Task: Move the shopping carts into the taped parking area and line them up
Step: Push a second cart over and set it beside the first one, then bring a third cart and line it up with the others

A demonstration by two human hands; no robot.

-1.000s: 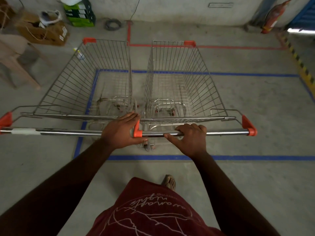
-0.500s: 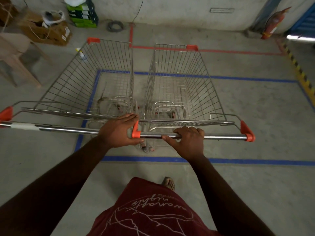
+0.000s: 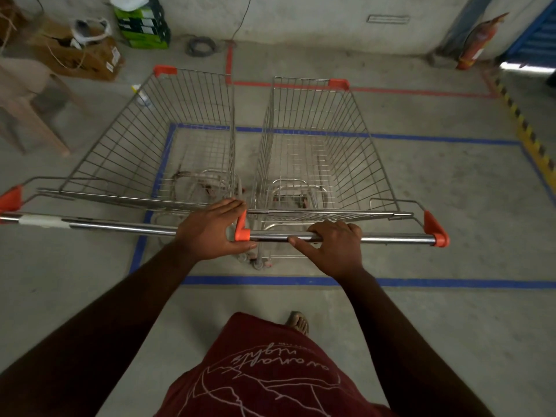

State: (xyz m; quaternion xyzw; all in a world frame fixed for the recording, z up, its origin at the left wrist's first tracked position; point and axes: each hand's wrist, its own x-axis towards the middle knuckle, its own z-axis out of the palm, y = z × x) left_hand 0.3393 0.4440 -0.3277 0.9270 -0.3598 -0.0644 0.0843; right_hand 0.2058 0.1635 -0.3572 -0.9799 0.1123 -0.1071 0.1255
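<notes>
Both carts have rolled a little farther from you since a second ago, and now the left cart [image 3: 168, 139] and right cart [image 3: 319, 152] stand side by side, nearly touching, over the blue tape outline [image 3: 421, 282]; the left one seems to straddle its left edge. Your left hand [image 3: 210, 233] grips the left cart's handle at its right end, fingers wrapped over it. Your right hand [image 3: 334, 248] is curled around the right cart's handle [image 3: 391, 237], red tape [image 3: 391, 91] beyond.
</notes>
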